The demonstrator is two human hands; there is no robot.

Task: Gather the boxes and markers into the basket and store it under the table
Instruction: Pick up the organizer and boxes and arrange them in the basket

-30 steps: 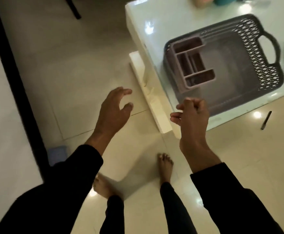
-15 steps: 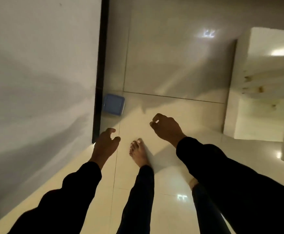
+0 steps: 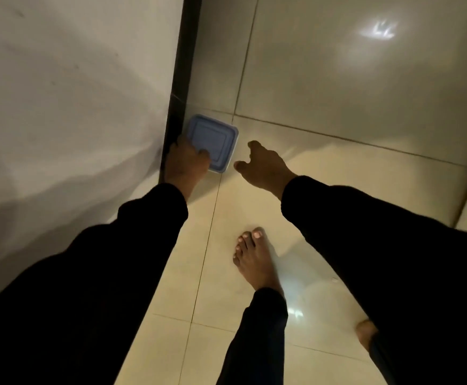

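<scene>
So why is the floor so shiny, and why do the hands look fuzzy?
Head view: dim room; a lamp's glare bounces off the glossy floor tiles; the left hand on the blue box and the right hand are motion-blurred.

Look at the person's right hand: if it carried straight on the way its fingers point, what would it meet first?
Probably the blue box on the floor: the right hand is open, fingers aimed left toward its near edge, nothing between them. Depth is unclear.

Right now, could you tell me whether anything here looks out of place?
Yes: a blue box sits on the tiled floor, tucked against the dark skirting at the wall. The left hand covers its near corner; the right hand hovers open beside it.
</scene>
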